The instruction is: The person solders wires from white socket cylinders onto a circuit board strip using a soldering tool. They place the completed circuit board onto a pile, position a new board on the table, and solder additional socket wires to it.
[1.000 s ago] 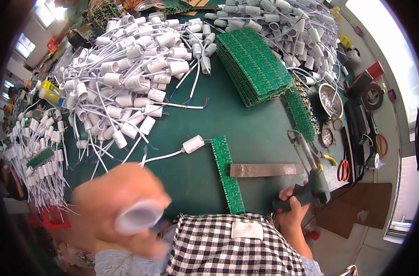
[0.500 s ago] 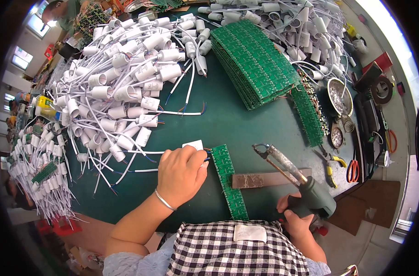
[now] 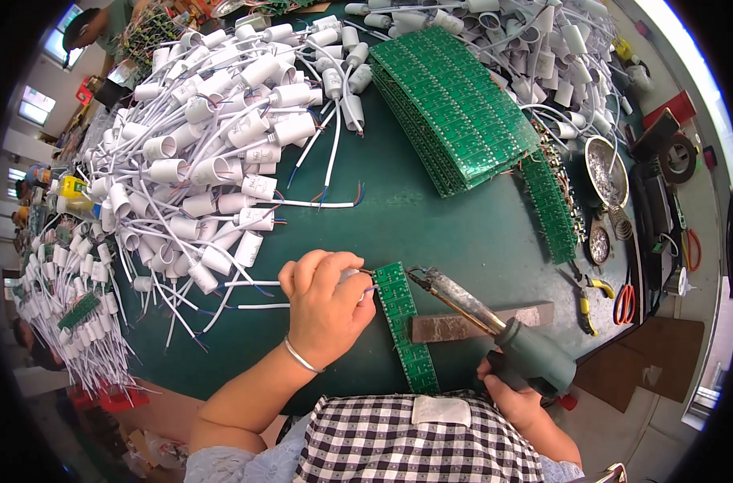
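Note:
My left hand (image 3: pixel 322 298) is closed in a pinch around a white lamp socket (image 3: pixel 347 275), mostly hidden by the fingers. Thin wire ends (image 3: pixel 369 278) from it reach the upper left edge of a green circuit board strip (image 3: pixel 405 330). In my right hand (image 3: pixel 513 396) is a dark green soldering gun (image 3: pixel 535 354), gripped by its handle. Its tip points left, close to the strip's upper right edge; whether they touch I cannot tell. Under the gun's barrel, a brown metal bar (image 3: pixel 479 322) lies against the strip's right side.
White sockets with cables (image 3: pixel 213 169) heap up at left, more (image 3: pixel 543 56) at far right. A stack of green boards (image 3: pixel 455 105) stands between them. On the right are a board strip with parts (image 3: pixel 550 209), a metal bowl (image 3: pixel 606 173), yellow-handled pliers (image 3: pixel 585 302) and orange-handled scissors (image 3: pixel 625 304).
The soldering gun has moved left and down, bringing its tip near the strip's upper end. My left hand has shifted slightly right, still pinching the socket.

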`<state>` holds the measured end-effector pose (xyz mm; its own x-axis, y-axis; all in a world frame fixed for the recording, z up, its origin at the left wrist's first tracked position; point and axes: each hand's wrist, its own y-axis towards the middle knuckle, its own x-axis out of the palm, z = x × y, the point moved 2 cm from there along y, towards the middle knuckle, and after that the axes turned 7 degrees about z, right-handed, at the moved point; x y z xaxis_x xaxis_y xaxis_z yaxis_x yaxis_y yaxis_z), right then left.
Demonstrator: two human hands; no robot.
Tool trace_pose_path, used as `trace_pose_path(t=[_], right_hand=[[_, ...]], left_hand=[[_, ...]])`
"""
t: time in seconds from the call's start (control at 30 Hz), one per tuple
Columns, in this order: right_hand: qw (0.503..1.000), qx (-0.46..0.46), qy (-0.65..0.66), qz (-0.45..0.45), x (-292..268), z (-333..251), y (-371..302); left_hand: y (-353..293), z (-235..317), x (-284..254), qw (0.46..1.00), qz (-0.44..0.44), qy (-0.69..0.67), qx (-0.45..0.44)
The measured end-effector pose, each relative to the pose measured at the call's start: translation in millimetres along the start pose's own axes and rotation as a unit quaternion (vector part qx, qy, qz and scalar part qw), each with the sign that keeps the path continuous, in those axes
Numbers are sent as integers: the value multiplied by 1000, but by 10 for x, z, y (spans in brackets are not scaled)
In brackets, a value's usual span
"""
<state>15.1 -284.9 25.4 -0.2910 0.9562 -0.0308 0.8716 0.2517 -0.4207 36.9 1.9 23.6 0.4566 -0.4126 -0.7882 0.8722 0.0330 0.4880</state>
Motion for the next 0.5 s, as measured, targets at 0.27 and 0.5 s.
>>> trace_pose_path(t=[0.27, 0.5], right_hand=[[996, -87, -5, -30, 24, -39, 124], [983, -129, -125, -35, 107, -190, 182]], left_hand=[[20, -29, 35, 996, -37, -5, -84], [-3, -42, 57, 995, -35, -24, -91]])
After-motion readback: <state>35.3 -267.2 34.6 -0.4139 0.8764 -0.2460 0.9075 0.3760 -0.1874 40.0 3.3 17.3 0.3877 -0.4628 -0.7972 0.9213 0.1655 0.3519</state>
